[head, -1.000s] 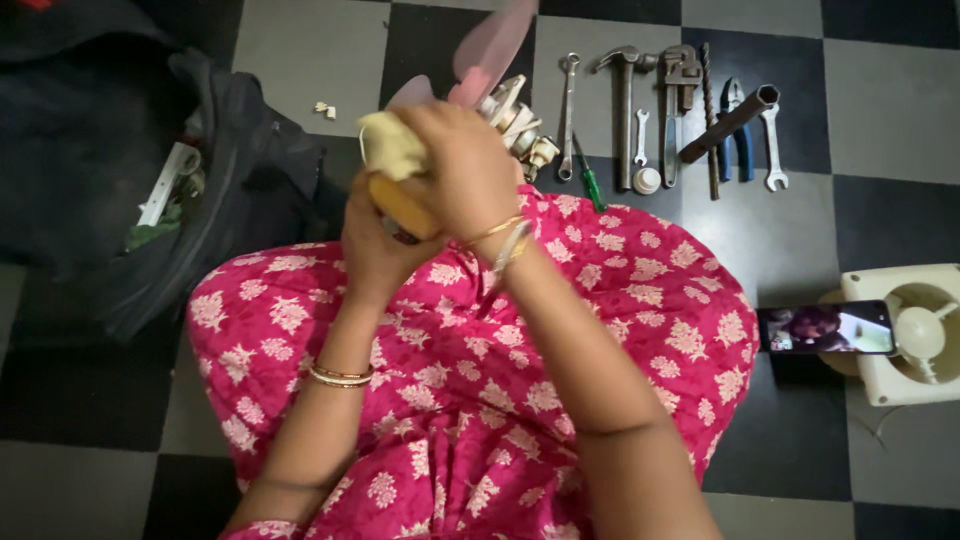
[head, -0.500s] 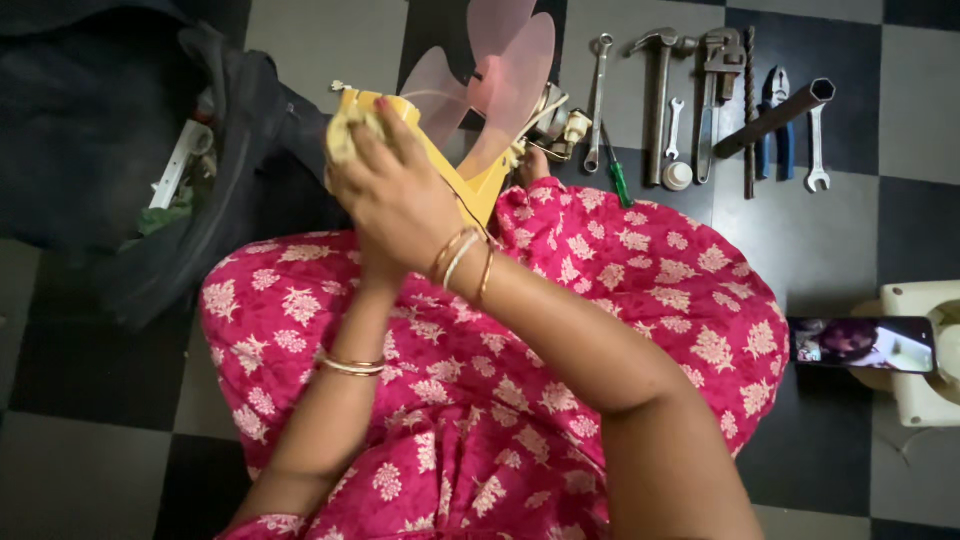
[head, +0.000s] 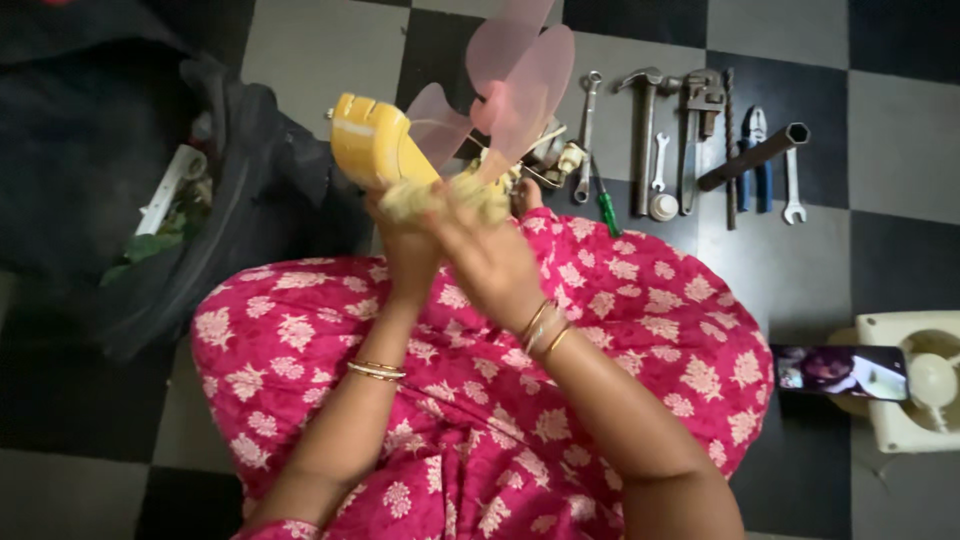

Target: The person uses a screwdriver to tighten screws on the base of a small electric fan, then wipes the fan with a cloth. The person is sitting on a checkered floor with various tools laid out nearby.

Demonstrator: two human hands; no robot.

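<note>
On the far left a dark bag point(head: 150, 200) lies slumped on the checked floor point(head: 900, 140). Next comes the small yellow fan point(head: 375, 145). A second ago the hands hid most of it; now it has tipped up and turned, so its yellow body and pink blades point(head: 520, 85) show well. It is up in the air over the pink lap. The left hand point(head: 410, 235) holds it from below, fingers wrapped round its base. The right hand point(head: 490, 255) presses a yellowish cloth point(head: 445, 195) on the fan, fingers closed on the cloth. It looks like wiping is going on. Further right, tools point(head: 700, 130) lie in a row, then a phone point(head: 840, 370).
</note>
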